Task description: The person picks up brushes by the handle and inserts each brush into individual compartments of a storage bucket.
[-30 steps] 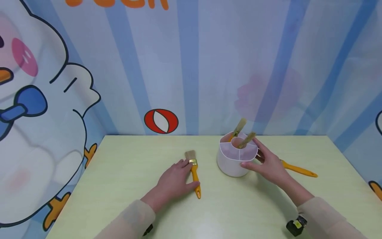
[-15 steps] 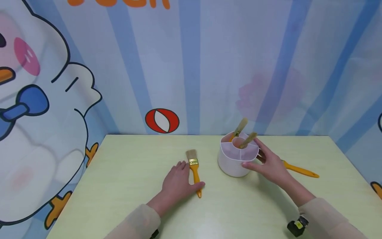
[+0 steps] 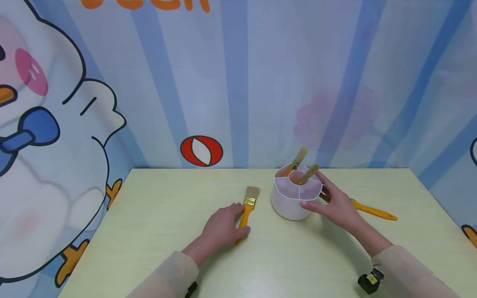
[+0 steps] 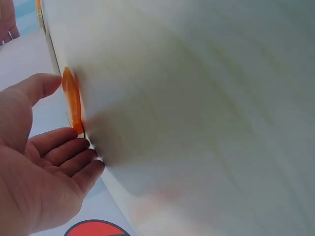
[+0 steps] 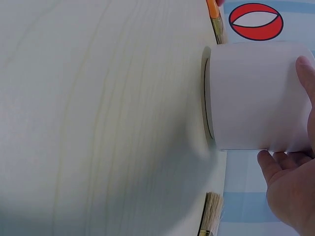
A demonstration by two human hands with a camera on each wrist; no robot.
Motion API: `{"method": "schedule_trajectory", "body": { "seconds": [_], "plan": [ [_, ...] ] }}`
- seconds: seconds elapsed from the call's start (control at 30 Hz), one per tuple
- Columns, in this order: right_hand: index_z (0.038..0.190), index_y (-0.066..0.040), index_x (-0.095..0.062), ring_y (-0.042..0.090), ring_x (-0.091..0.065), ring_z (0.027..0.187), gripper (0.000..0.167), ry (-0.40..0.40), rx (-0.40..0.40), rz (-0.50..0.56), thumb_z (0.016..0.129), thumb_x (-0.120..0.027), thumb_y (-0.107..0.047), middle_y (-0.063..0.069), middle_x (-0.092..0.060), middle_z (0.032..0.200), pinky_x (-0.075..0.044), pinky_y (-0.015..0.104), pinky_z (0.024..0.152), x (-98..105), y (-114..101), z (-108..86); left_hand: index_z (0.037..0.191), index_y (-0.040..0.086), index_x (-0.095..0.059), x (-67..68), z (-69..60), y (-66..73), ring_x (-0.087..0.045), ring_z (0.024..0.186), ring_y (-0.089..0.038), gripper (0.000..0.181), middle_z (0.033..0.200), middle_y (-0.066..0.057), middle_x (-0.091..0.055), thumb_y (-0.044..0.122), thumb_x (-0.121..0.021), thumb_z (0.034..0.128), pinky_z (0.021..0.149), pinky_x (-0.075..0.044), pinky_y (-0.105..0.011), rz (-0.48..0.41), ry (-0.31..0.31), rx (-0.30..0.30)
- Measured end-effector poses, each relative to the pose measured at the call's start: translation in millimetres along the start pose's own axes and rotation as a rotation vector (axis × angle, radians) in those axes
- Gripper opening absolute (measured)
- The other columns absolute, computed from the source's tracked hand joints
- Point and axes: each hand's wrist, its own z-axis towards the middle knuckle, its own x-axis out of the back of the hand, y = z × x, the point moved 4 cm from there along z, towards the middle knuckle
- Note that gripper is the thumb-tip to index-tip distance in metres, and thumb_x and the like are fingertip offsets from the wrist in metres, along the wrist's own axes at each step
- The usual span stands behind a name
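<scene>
A paintbrush [image 3: 251,198] with a yellow-orange handle lies on the table, bristles pointing away. My left hand [image 3: 222,225] holds its handle [image 4: 73,101] between thumb and fingers. To its right stands a white round divided holder [image 3: 290,205]. My right hand [image 3: 337,207] grips the holder's right side, thumb in front and fingers behind, as the right wrist view also shows. One brush [image 3: 299,158] leans bristles up in the holder's back left compartment. Another brush [image 3: 310,173] stands tilted in the round middle compartment. Their handles are mostly hidden.
Another paintbrush [image 3: 374,211] lies behind and right of my right hand; its bristles [image 5: 211,214] show in the right wrist view. The pale wooden table [image 3: 156,215] ends at a blue-striped backdrop [image 3: 261,82] with cartoon figures.
The loose paintbrush has turned, its bristle end swinging right and its handle end left. My left hand has shifted slightly with it. The right hand and the holder stay in place.
</scene>
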Motion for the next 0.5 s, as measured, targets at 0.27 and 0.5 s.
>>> {"method": "schedule_trajectory", "body": {
  "seconds": [0.27, 0.5],
  "plan": [
    [0.173, -0.009, -0.013, 0.048, -0.038, 0.153, 0.111, 0.002, 0.006, 0.009, 0.093, -0.086, -0.034, 0.024, -0.024, 0.174, -0.040, 0.054, 0.119, 0, 1, 1.1, 0.151, 0.014, -0.063, 0.6, 6.1, 1.1, -0.058, 0.138, -0.035, 0.061, 0.153, -0.012, -0.061, 0.029, -0.082, 0.0952, 0.114, -0.051, -0.049, -0.034, -0.019, 0.006],
    [0.173, -0.010, -0.012, 0.049, -0.038, 0.153, 0.112, 0.003, 0.000, 0.008, 0.093, -0.086, -0.035, 0.025, -0.024, 0.174, -0.040, 0.055, 0.118, 0, 1, 0.3, 0.150, 0.015, -0.065, 8.8, 12.4, -6.7, -0.060, 0.137, -0.032, 0.055, 0.152, -0.010, -0.063, 0.016, -0.078, 0.0965, 0.114, -0.051, -0.049, -0.048, -0.081, -0.099]
  ]
}}
